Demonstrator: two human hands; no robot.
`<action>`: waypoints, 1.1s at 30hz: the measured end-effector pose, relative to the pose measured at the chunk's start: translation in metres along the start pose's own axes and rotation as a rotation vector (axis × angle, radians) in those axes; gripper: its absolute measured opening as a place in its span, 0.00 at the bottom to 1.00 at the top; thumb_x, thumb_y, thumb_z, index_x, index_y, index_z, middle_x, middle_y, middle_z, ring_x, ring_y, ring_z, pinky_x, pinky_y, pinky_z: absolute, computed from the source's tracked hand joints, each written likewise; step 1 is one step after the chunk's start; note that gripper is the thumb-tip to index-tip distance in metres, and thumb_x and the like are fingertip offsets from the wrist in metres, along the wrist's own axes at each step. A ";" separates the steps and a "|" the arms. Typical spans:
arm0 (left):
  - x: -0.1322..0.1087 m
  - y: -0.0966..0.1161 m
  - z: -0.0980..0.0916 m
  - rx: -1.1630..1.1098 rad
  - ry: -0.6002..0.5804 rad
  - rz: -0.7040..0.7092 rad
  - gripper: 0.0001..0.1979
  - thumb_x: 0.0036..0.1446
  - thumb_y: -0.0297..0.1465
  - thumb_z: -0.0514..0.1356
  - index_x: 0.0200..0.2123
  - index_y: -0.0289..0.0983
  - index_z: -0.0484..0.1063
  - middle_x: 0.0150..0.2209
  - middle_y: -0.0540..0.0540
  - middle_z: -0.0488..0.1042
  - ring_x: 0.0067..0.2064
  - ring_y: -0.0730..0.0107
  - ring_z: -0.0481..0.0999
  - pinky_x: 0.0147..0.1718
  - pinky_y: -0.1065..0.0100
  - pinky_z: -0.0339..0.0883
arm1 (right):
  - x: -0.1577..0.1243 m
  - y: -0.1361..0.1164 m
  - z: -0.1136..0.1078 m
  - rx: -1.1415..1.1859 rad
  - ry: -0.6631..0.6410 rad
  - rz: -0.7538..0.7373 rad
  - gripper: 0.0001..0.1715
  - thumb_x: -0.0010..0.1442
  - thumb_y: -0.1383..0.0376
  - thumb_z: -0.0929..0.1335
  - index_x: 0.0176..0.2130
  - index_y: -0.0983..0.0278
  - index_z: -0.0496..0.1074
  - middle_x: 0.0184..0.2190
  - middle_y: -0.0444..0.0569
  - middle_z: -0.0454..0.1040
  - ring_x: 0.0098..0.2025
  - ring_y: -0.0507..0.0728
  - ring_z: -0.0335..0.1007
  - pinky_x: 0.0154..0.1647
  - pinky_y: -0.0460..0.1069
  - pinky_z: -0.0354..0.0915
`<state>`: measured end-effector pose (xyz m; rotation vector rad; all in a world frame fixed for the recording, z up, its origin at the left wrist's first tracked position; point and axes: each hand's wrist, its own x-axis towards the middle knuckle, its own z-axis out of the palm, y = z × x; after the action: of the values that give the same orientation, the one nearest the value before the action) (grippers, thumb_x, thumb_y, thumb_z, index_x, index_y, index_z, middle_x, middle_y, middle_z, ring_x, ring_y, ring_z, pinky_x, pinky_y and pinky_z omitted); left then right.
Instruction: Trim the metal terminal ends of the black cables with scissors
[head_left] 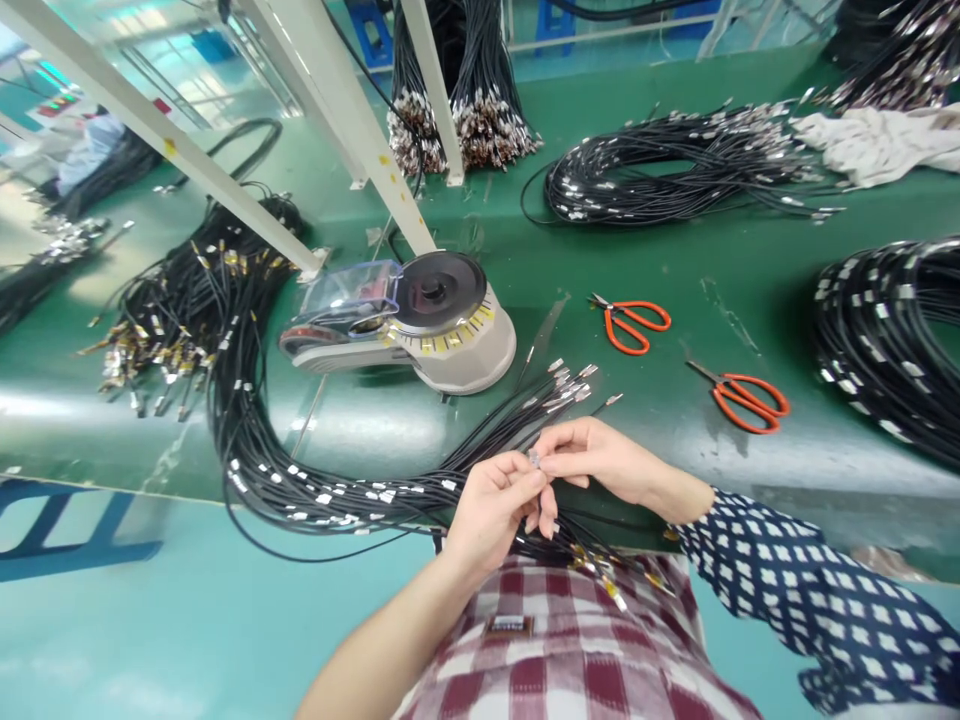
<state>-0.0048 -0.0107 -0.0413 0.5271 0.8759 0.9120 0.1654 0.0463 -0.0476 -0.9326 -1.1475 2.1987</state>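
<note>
My left hand point(495, 510) and my right hand point(600, 462) meet at the table's front edge, fingertips pinched together. Between them shows a small shiny, greyish piece point(534, 458); its kind is too small to make out. Both hands are closed on it, and the curled fingers hide part of it. Under and beside them runs a bundle of black cables point(337, 500) with white labels, bending up to the left. Silvery ends of some cables point(570, 385) lie just beyond my hands. Other ends with yellowish tips point(611, 585) hang near my checked apron point(555, 640).
A round label dispenser point(465, 350) stands behind the bundle, near white posts point(375, 150). Two orange-handled scissors point(630, 325) point(750, 400) lie to the right. Coiled black cables point(885, 340), another cable coil point(645, 180) and a white cloth point(885, 145) rest on the green table point(600, 270).
</note>
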 end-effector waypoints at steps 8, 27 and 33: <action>0.001 0.003 0.001 0.005 0.014 -0.027 0.17 0.51 0.37 0.71 0.27 0.32 0.69 0.18 0.48 0.76 0.15 0.76 0.72 0.15 0.78 0.53 | 0.005 -0.006 0.005 0.063 -0.030 0.102 0.12 0.48 0.61 0.75 0.31 0.67 0.77 0.20 0.39 0.69 0.17 0.44 0.52 0.19 0.45 0.43; 0.010 -0.012 -0.001 -0.085 -0.022 0.047 0.16 0.50 0.36 0.71 0.28 0.31 0.69 0.19 0.43 0.78 0.16 0.71 0.75 0.13 0.79 0.58 | 0.039 -0.070 0.015 -0.136 0.391 -0.304 0.21 0.52 0.53 0.74 0.40 0.64 0.76 0.29 0.42 0.70 0.21 0.45 0.58 0.23 0.46 0.52; 0.011 -0.011 0.001 -0.106 -0.033 0.040 0.18 0.46 0.37 0.73 0.25 0.32 0.68 0.17 0.43 0.77 0.15 0.71 0.74 0.12 0.79 0.57 | 0.075 -0.103 0.021 -0.134 0.497 -0.305 0.26 0.50 0.44 0.73 0.32 0.65 0.73 0.32 0.45 0.72 0.20 0.45 0.57 0.22 0.46 0.53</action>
<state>0.0042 -0.0074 -0.0536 0.4679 0.7851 0.9781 0.1117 0.1407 0.0220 -1.1865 -1.1112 1.5472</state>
